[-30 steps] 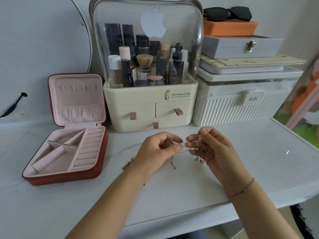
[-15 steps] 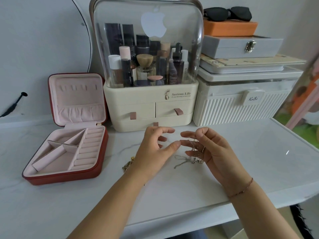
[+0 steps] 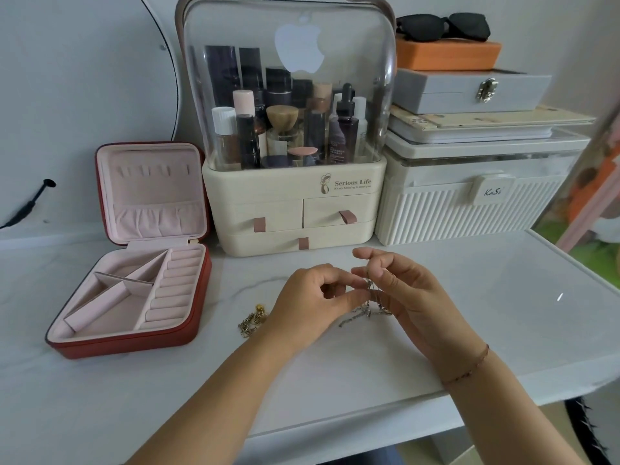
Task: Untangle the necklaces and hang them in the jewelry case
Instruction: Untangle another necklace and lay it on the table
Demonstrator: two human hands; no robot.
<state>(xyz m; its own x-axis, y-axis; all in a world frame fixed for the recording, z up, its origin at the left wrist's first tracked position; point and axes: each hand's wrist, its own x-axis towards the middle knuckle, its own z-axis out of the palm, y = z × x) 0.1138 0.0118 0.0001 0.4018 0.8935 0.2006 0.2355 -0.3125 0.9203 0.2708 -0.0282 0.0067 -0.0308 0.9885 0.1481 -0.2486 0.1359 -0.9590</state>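
Right, the silver necklaces (image 3: 367,303) are one tangled clump, held up just off the worktop (image 3: 100,397) in front of the cosmetics organizer (image 3: 292,203), below its bottom drawer. A loose end trails down onto the surface. The left hand (image 3: 308,303) pinches a strand of the clump between thumb and forefinger, other fingers curled under. The right hand (image 3: 412,297) holds the other side, fingers curled with chain draped over them, forefinger lifted; the exact grip point is too small to tell. A thin cord bracelet (image 3: 469,367) sits on the right wrist.

A gold chain (image 3: 251,322) lies bunched on the worktop, front-left of the organizer, partly hidden behind the left hand. The jewelry case (image 3: 127,345), red outside and pink inside, stands left of the organizer, lid upright, hooks in the lid bare, tray compartments holding nothing visible.

Right of the organizer, touching it, is a white ribbed box (image 3: 453,213). Stacked on that are a flat tray, a grey latched box (image 3: 469,92), an orange box (image 3: 446,55) and black sunglasses (image 3: 443,26) on top.
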